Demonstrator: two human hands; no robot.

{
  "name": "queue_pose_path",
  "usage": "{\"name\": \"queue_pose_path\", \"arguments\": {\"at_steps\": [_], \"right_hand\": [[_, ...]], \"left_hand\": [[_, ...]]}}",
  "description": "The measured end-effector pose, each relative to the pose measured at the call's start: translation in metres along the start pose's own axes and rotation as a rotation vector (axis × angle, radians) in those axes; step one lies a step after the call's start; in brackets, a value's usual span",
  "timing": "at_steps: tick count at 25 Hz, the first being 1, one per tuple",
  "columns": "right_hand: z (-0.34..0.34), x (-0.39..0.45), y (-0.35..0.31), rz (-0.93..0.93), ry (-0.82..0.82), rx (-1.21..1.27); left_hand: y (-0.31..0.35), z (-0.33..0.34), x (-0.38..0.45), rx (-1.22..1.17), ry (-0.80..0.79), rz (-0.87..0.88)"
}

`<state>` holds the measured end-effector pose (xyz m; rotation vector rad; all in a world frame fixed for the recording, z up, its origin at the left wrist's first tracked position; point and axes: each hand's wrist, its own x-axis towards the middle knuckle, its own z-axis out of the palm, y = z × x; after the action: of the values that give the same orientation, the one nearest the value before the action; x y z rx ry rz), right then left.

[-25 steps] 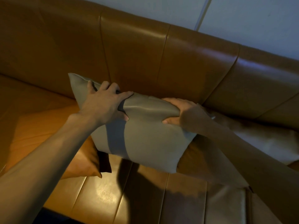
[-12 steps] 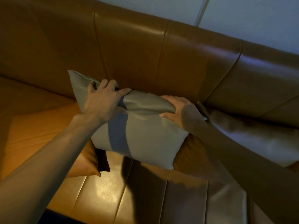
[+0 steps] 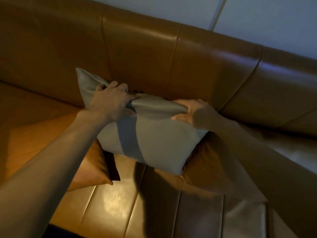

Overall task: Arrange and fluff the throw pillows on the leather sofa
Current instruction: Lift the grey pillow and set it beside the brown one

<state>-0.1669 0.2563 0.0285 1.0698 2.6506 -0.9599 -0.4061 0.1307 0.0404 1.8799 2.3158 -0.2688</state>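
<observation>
Head view looks down on a grey pillow [image 3: 154,143] standing on edge at the middle of the sofa [image 3: 214,69], its top edge close against the backrest and its lower corner over the seat. Both hands pinch that top edge. The left hand [image 3: 111,102] is closed around a bunched fold near the upper left corner, fingers curled over the far side and thumb on the near face. The right hand [image 3: 193,112] is closed on the upper right end, fingers pressed into the leather, which creases between the two grips. A dark band of shadow from the left arm crosses the grey face.

An orange pillow [image 3: 96,162] lies flat on the seat to the left, partly under the grey one and under the left forearm. A brown pillow [image 3: 205,162] sits just right of the grey one, its upper part hidden by the right forearm. Behind the backrest is a pale wall [image 3: 274,23].
</observation>
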Motion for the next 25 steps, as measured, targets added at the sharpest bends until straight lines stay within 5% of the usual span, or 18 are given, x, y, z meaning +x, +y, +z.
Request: {"name": "queue_pose_path", "arguments": {"at_steps": [14, 18, 21, 25], "right_hand": [[0.027, 0.002, 0.007, 0.136, 0.028, -0.061], [0.035, -0.012, -0.04, -0.04, 0.409, -0.119], [0.083, -0.004, -0.103, -0.329, 0.595, -0.021], [0.204, 0.025, -0.166, -0.46, 0.358, 0.035]], "left_hand": [[0.009, 0.043, -0.004, -0.157, 0.124, -0.05], [-0.008, 0.038, -0.03, -0.526, 0.293, -0.09], [-0.036, 0.04, -0.069, -1.087, 0.559, -0.397], [-0.101, 0.143, -0.129, -1.699, 0.62, -1.187]]}}
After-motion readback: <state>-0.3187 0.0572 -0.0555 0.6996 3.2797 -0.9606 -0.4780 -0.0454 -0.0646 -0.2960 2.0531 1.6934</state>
